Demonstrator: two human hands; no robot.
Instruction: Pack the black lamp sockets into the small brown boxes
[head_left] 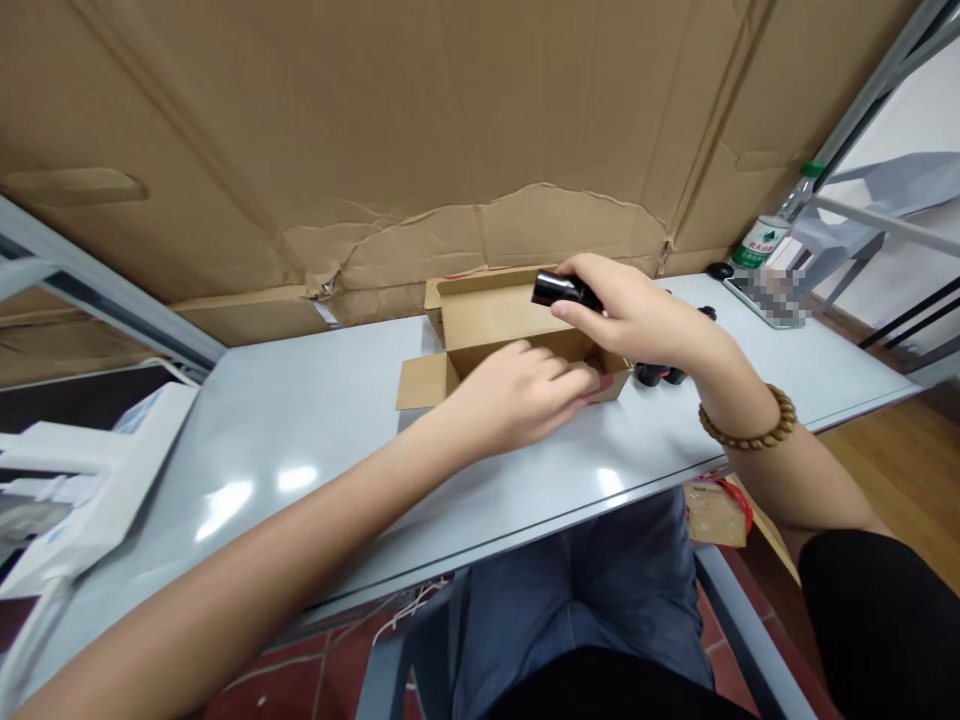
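Observation:
An open cardboard box [491,308] stands on the table, its lid folded back and a side flap [420,384] sticking out to the left. My left hand [517,395] lies along the front wall of this box, fingers curled over the edge and closed on it. Above the right part of the opening, my right hand [637,310] grips a shiny black cylinder [553,288], shaped like a small flashlight, with its wider end pointing left. Several similar dark pieces [654,374] lie on the table right of the box, partly hidden by my right hand. The box's inside is mostly hidden.
A large cardboard sheet [480,110] rises behind the white table [315,440]. At the back right are a green-capped bottle [772,228], a phone-like flat object [765,302] and a small black item [720,271]. A white power strip with plugs [105,490] sits at the left.

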